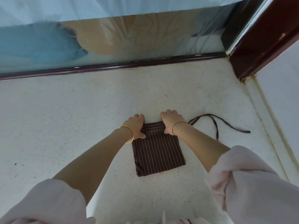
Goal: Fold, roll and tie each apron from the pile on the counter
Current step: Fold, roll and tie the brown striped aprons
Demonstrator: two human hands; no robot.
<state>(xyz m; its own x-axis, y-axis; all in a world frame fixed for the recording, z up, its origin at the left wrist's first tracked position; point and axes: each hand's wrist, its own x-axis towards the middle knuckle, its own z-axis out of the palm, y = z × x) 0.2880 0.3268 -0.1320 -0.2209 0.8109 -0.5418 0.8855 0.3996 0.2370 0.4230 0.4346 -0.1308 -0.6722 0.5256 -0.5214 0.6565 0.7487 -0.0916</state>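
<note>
Apron (pixel 158 152) flat on the bench (pixel 80 118), a roll begun at its far edge.
The left hand (pixel 135 126) and right hand (pixel 171 122) curl their fingers round that roll; uneven pressure may skew it, and the ties (pixel 216 125) trailing right may get trapped.

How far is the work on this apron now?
Done: the apron lies folded into a rectangle on the counter. In hand: the left hand and right hand grip its far edge, where a small roll shows. Left: rolling the rest and tying it with the strap, loose at right.
</note>
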